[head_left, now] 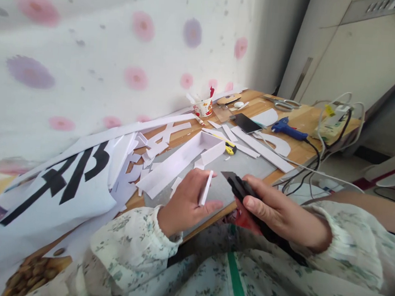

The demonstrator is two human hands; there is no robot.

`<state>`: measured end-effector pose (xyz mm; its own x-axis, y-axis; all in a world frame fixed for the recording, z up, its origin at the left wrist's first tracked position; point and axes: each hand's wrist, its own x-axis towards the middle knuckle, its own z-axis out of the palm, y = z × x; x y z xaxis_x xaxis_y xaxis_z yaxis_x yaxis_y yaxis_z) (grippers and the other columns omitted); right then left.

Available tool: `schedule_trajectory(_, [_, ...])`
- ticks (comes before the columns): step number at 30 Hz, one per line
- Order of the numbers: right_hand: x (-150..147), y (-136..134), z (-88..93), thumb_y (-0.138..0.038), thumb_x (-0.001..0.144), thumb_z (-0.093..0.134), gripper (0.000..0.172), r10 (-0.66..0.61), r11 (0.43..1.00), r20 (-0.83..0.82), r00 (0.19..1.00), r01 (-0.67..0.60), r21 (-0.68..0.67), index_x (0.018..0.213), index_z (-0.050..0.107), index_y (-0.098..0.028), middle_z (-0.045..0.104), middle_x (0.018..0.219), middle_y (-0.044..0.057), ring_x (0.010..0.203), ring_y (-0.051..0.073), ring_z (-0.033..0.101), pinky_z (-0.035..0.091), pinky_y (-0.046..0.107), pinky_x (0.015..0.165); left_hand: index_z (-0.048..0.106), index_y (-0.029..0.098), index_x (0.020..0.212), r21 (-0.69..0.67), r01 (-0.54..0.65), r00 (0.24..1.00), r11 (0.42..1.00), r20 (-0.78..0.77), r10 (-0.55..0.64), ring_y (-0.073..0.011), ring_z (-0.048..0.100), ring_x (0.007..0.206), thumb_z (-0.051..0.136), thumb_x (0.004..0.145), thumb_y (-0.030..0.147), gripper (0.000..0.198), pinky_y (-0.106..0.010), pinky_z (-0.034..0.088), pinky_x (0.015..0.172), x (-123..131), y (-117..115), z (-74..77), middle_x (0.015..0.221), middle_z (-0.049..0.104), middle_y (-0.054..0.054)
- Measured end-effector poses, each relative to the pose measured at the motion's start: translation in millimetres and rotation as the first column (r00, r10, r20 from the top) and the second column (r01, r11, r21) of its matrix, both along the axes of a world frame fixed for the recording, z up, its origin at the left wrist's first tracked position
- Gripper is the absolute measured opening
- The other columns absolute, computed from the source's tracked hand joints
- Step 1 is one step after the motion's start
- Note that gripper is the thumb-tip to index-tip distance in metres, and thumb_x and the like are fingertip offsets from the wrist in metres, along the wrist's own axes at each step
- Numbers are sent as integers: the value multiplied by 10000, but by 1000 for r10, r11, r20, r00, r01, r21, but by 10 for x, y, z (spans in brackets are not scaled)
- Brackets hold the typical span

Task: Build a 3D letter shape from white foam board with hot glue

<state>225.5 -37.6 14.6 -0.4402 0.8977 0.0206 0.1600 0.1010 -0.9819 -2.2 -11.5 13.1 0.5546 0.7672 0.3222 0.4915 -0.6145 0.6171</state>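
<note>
My left hand [188, 203] holds a small white foam-board piece [206, 189] on edge, its thumb stretched out below. To its right, my right hand [274, 207] is wrapped round a black utility knife [245, 192]. The knife's dark blade points up and left toward the white piece, with a gap between them. Behind my hands, an open white foam-board box [186, 158] lies on the grey cutting mat [250, 169]. A yellow and black cutter [230, 148] rests beside the box's far end.
On the wooden table [309, 117] are a blue glue gun [289, 128], a black phone [247, 123], scissors [283, 103] and a patterned cup [203, 107]. White scraps lie left and behind; cables run along the right. Nuts or similar brown items [33, 275] sit bottom left.
</note>
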Motion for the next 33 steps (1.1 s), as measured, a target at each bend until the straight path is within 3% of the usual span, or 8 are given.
schedule_trajectory(3, [-29, -26, 30, -581, 915, 385, 402, 221, 970, -12, 975, -221, -104, 792, 462, -206, 509, 631, -32, 454, 96, 493, 376, 223, 441, 447, 218, 1204, 167, 9, 996, 986, -86, 6, -260, 502, 1040, 574, 866, 429, 418, -407, 409, 910, 13, 30, -27, 1088, 558, -91])
schedule_trajectory(9, [-39, -28, 6, -519, 947, 364, 367, 217, 973, 38, 975, -213, -95, 785, 454, -202, 495, 598, -52, 422, 78, 481, 359, 205, 426, 464, 186, 1192, 305, 19, 987, 952, -155, 30, -247, 516, 995, 597, 853, 358, 402, -398, 426, 888, 21, 47, -38, 1048, 564, -95])
schedule_trajectory(19, [-50, -19, -7, -502, 957, 332, 366, 214, 976, 184, 959, -205, -68, 752, 428, -214, 497, 534, -53, 414, 93, 476, 366, 222, 434, 490, 176, 1192, 326, 31, 970, 945, -236, 50, -256, 517, 980, 550, 830, 237, 372, -418, 428, 876, 7, 51, -11, 1036, 554, -104])
schedule_trajectory(29, [-59, -66, 14, -501, 961, 308, 374, 293, 954, 303, 907, -297, -35, 742, 411, -216, 531, 528, -45, 449, 110, 501, 394, 247, 514, 491, 192, 1182, 269, 55, 980, 962, -200, -1, -257, 519, 961, 535, 814, 219, 371, -408, 425, 860, -6, 46, -33, 1027, 556, -98])
schedule_trajectory(33, [-72, -53, 11, -467, 960, 321, 348, 211, 967, 344, 915, -246, 62, 739, 421, -219, 509, 531, -37, 495, 126, 475, 389, 256, 543, 479, 199, 1187, 281, 64, 984, 958, -176, -14, -255, 516, 958, 536, 803, 206, 388, -410, 426, 862, -2, 52, -27, 1027, 554, -94])
